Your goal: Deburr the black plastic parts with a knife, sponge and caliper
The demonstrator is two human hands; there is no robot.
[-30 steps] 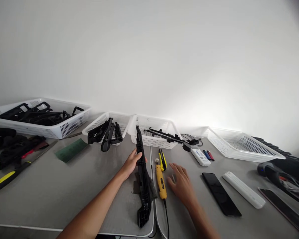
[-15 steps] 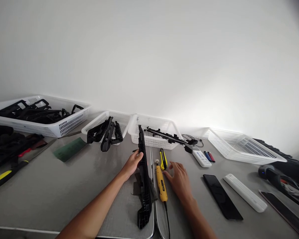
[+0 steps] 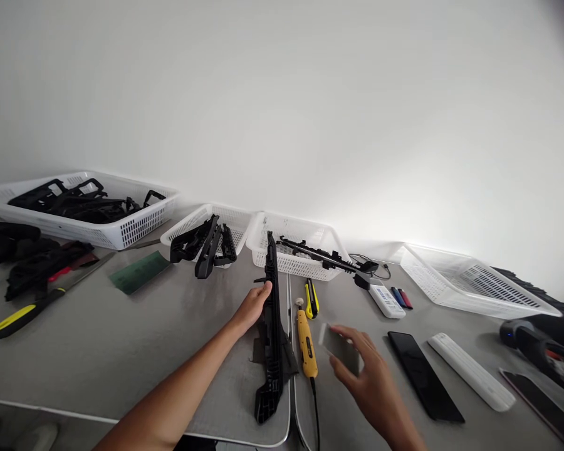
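Note:
My left hand is closed on a long black plastic trim part, which stands lengthwise in front of me over the seam between two tables. Its lower end has a blocky, ribbed foot. A dark cloth-like scrap shows beside the part's lower half. To the right, my right hand has thumb and fingers around a small, flat grey rectangular piece with a pale edge, blurred by motion. Between the hands lie a yellow corded rotary tool and a yellow-black utility knife.
White baskets with black parts line the wall, and another white basket stands at right. A black phone, a long white device and a white box lie right. A yellow-black handled tool and green sheet lie left.
My right hand has moved right and toward me from beside the rotary tool and now has the flat grey piece. My left hand keeps its hold on the trim part. The view shifted slightly.

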